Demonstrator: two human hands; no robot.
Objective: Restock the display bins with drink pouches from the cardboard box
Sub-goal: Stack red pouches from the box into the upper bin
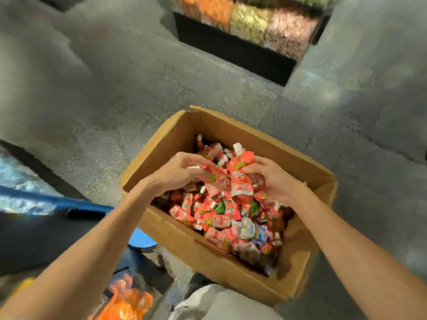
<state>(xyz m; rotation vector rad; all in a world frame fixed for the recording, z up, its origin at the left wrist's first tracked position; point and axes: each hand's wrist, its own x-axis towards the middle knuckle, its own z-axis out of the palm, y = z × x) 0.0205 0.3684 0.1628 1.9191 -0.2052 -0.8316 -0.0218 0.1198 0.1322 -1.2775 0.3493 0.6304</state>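
The left hand (182, 172) and the right hand (271, 182) grip with curled fingers (196, 160) one bunch of drink pouches (233, 179) between them, in the cardboard box (161, 144); the display bins (251, 26) lie at 1 o'clock, well apart

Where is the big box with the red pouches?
In the head view's lower middle, the cardboard box sits on the grey floor. The left hand and right hand grip drink pouches inside it.

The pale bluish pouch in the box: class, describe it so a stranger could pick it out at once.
Start at the open cardboard box on the grey floor, heaped with red drink pouches. Look in its near half, on the right hand's side. There lies the pale bluish pouch, whitish-blue where its neighbours are red.
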